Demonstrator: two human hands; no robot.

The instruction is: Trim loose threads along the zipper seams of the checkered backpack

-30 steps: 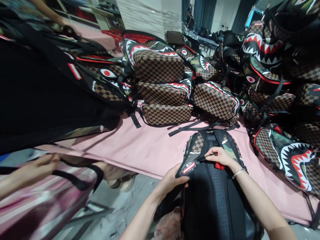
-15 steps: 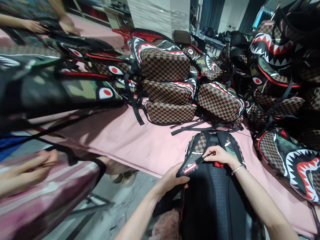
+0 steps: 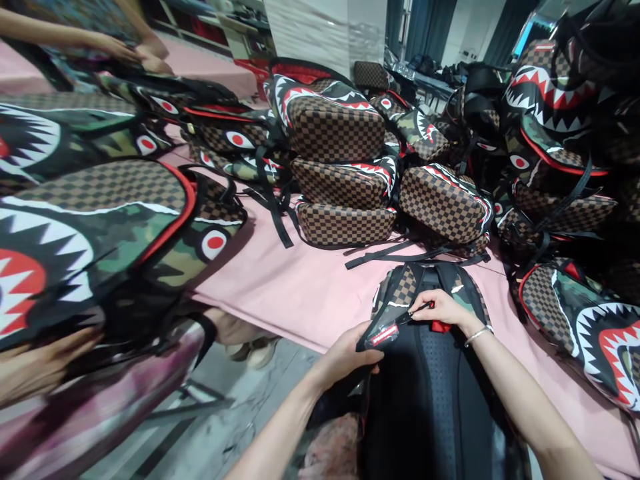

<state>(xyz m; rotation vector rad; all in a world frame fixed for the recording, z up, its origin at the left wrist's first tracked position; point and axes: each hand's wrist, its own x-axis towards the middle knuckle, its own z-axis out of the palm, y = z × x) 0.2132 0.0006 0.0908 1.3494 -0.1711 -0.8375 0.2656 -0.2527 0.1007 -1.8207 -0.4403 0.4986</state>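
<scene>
Two hands on a backpack at the edge of a pink table.

A co-worker's hand (image 3: 35,367) lies under a shark-mouth bag (image 3: 100,247) far left. Left hand (image 3: 345,357) grips the backpack (image 3: 435,400) by its side edge, fingers curled beside a red label (image 3: 384,335). Right hand (image 3: 443,308) pinches a thin dark zipper pull (image 3: 420,311) at the backpack's top. Checkered bags (image 3: 340,173) are stacked behind on the table (image 3: 300,293).

1. I see a small red tag (image 3: 384,335) with white marks on the strap of the backpack (image 3: 430,400) in front of me; its lettering is too small and blurred to read.
2. I can read no other text, number or sign on anything in view.
</scene>
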